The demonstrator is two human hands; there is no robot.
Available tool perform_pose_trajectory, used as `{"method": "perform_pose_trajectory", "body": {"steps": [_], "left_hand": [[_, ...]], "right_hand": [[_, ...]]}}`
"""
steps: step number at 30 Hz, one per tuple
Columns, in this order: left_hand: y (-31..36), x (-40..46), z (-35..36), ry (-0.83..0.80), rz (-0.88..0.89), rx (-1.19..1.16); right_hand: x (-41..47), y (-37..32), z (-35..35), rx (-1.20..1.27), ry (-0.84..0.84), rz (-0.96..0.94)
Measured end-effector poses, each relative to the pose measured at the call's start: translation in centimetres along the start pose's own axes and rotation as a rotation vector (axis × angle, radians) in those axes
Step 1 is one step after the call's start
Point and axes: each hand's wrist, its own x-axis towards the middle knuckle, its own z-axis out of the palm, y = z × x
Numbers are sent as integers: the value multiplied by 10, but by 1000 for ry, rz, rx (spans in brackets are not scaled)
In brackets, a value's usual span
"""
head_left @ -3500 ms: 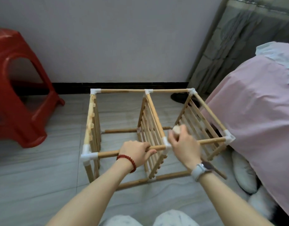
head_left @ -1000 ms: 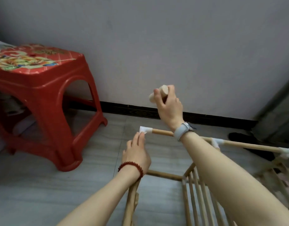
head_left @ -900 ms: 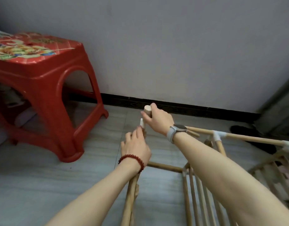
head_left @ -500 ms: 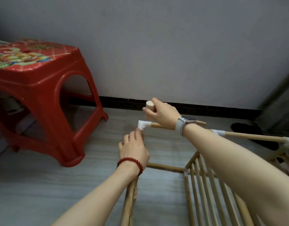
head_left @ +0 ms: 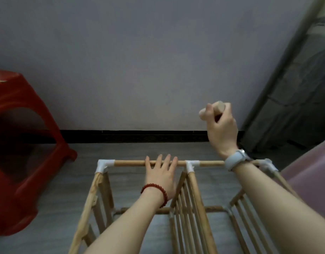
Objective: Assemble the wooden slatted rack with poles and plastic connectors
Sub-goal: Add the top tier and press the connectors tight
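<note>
Wooden poles and white plastic connectors made up the rack (head_left: 187, 202), which stood on the grey floor directly beneath both forearms, its open bays holding nothing that could be seen. The left hand (head_left: 160, 174) lay flat on the far top pole (head_left: 129, 163), fingers straight and spread over it, with the corner connector (head_left: 103, 165) off to its left and the middle connector (head_left: 191, 165) just beside its right edge. The right hand (head_left: 221, 129) was raised well above that pole, clenched round a small wooden mallet (head_left: 212, 110) (only its pale head showed above the fingers). A red plastic stool (head_left: 20, 143) stood far to the left of the left hand, and pink bedding (head_left: 312, 176) lay right of the right forearm.
</note>
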Motion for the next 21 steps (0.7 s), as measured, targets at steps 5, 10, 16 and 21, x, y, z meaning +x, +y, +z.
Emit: {"method": "perform_pose_trajectory", "body": {"steps": [5, 10, 16, 21], "left_hand": [[-1, -2, 9, 70, -4, 64], [5, -2, 10, 69, -33, 41], [6, 0, 5, 66, -53, 1], [10, -1, -4, 40, -94, -59]], "right_hand": [[-23, 37, 26, -400, -467, -51], [-21, 34, 16, -46, -144, 21], [-5, 31, 15, -109, -191, 22], [-53, 48, 28, -256, -505, 24]]}}
